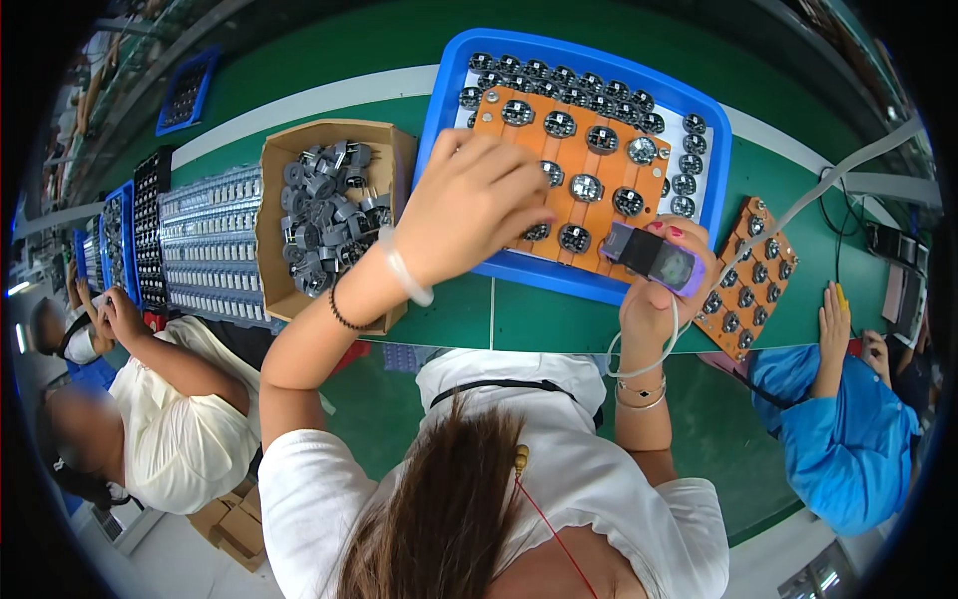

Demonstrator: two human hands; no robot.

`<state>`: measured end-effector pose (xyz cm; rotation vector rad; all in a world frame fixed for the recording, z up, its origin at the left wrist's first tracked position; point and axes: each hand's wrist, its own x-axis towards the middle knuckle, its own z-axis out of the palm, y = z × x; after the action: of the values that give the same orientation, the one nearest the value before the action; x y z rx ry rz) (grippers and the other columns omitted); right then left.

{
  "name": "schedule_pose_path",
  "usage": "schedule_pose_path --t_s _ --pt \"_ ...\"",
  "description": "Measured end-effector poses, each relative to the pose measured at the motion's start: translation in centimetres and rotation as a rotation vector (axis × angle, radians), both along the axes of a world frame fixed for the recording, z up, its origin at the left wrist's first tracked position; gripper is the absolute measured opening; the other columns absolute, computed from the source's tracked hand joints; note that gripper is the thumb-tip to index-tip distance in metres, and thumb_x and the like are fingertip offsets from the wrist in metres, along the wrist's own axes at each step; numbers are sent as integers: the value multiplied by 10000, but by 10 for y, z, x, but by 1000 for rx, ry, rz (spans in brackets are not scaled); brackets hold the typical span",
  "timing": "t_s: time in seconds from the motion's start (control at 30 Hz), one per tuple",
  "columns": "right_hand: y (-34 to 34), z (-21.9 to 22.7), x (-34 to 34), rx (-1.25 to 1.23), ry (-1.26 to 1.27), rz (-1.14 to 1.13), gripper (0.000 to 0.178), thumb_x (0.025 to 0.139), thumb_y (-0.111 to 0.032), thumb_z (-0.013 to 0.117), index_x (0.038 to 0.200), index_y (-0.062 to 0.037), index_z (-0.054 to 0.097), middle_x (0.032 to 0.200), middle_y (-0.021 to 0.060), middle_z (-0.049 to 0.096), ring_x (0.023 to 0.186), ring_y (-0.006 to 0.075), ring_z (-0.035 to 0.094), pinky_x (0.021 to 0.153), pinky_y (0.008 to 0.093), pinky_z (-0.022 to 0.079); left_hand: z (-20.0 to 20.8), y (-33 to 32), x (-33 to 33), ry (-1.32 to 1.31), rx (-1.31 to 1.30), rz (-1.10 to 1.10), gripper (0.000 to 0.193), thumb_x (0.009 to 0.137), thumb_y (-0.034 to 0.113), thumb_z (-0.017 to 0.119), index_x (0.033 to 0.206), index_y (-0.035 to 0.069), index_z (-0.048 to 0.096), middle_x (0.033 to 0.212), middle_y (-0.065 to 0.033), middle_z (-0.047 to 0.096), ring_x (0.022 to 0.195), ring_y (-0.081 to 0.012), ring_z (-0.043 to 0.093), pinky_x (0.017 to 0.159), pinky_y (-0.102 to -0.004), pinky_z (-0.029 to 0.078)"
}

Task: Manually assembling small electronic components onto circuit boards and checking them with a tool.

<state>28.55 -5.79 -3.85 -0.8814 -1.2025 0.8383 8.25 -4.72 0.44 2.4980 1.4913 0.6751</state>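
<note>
- Green table (pixel 559 319) runs across the view, with a pale stripe along its far side and a row of people seated at it.
- On it, straight ahead, sits a blue plastic tray (pixel 451 90) holding an orange fixture board (pixel 589 165), whose sockets carry round grey metal-topped parts; more of the same parts lie in rows along the tray's far and right edges.
- Left hand (pixel 474 205) reaches over the near left part of the orange fixture board, fingers curled down and drawn together at the tips on one of the round parts (pixel 537 232); whether it actually pinches the part cannot be told, as the fingers hide it.
- Right hand (pixel 654 299) is closed around a purple and black handheld tool (pixel 654 258), held at the tray's near right corner, its black end toward the board; a white cord hangs in a loop below the wrist.
- Just right of the tray lies a second orange fixture board (pixel 753 275), tilted, filled with the same round parts.
- Left of the tray stands an open cardboard box (pixel 274 160) heaped with grey components.
- Farther left lie trays of pale grey parts (pixel 210 245) in long rows.
- Person in a cream top (pixel 190 419) sits at the left.
- Person in a blue top (pixel 838 439) sits at the right, one hand on the table edge.
</note>
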Motion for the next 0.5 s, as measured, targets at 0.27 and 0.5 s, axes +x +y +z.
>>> schedule_pose_path --t_s 0.27,0.5 --pt "10 -6 2 49 -139 61 663 671 -576 664 1012 -26 519 955 111 534 879 204 543 779 294 449 -18 26 -3 32 84 -131 163 722 137 670 852 95 582 929 -20 584 903 -235 562 855 -363 386" --pt "18 -4 1 130 -228 83 652 659 -579 671 989 -33 533 948 106 541 888 209 544 791 306 446 14 8 21 -323 -96 -184 154 702 58 694 827 45 605 976 -87 617 858 -276 596 745 -345 477"
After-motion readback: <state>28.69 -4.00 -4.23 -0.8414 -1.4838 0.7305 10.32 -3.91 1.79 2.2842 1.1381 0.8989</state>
